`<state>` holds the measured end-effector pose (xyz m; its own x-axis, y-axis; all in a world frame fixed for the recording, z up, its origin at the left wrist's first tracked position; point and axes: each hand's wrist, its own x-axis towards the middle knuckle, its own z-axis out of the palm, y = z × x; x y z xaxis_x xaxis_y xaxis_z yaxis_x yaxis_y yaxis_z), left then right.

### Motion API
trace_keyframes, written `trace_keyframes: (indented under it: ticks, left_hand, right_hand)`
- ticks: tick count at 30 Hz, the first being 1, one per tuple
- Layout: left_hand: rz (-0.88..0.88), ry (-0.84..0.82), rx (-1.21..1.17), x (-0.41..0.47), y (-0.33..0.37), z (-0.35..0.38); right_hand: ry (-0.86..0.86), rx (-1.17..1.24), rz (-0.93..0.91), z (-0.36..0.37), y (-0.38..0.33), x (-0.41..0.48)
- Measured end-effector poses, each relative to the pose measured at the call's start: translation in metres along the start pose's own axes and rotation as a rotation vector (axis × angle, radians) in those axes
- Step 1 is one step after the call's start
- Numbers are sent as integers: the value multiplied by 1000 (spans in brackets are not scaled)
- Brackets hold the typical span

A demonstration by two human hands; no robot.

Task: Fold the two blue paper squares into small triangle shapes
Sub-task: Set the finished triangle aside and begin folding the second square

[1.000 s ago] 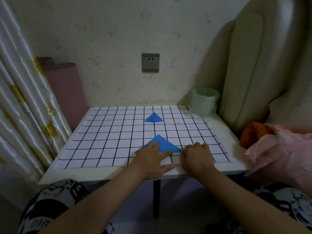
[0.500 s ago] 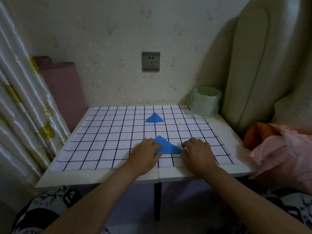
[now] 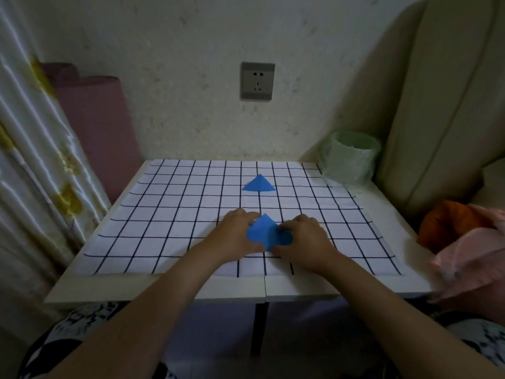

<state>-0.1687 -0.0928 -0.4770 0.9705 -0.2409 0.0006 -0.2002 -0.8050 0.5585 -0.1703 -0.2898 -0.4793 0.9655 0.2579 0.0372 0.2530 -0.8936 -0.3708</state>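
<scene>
A small folded blue triangle (image 3: 258, 184) lies flat on the checked mat (image 3: 169, 214), toward the back centre. Nearer to me a second blue paper (image 3: 263, 231) sits between my hands, partly folded, with its right corner lifted and curled over. My left hand (image 3: 237, 236) presses on its left side and covers that corner. My right hand (image 3: 306, 239) grips the right corner, fingers curled around the raised flap. The paper's lower edge is hidden by both hands.
A green-lined cup (image 3: 351, 157) stands at the mat's back right corner. A cream cushion (image 3: 437, 105) and pink and orange cloth (image 3: 470, 242) crowd the right side. A curtain (image 3: 32, 160) and a pink roll (image 3: 101, 127) stand at the left. The white table (image 3: 164, 288) ends just before my arms.
The near blue triangle has been drawn in between my hands; its right corner is now lifted and folding toward the left. My left hand slid forward over the left part.
</scene>
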Motion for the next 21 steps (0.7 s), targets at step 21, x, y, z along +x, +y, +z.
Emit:
trace_keyframes:
  ticks: [21]
  left_hand:
    - [227, 360, -312, 3, -14, -38]
  right_hand:
    - [95, 41, -379, -23, 10, 4]
